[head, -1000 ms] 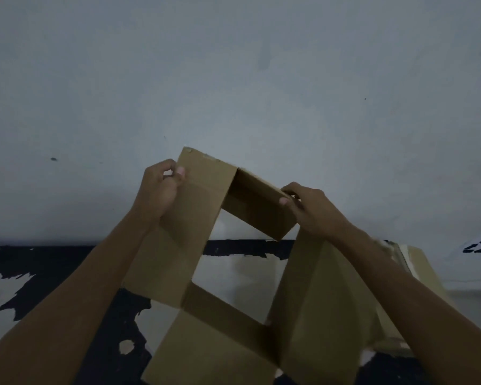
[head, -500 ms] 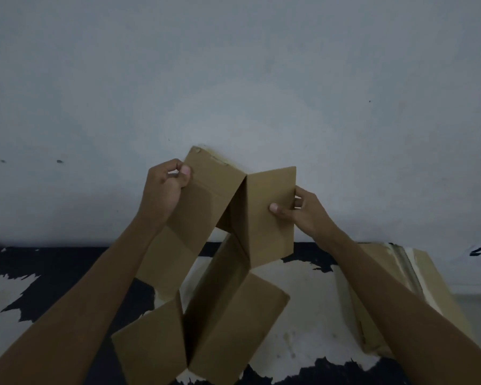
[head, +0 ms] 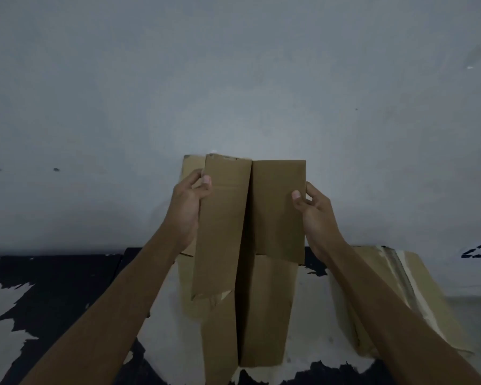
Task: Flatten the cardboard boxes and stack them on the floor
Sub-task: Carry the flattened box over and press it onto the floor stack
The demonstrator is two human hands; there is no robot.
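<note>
The collapsed cardboard box hangs upright between both forearms, blocking the centre. Open floor lies to the left. To the right, 1 flattened box, apparently against the wall, occupies the floor.

The floor is black with large white worn patches, meeting a pale wall at its far edge. A flattened box with a tape strip lies on it at the right, close to that far edge.
</note>
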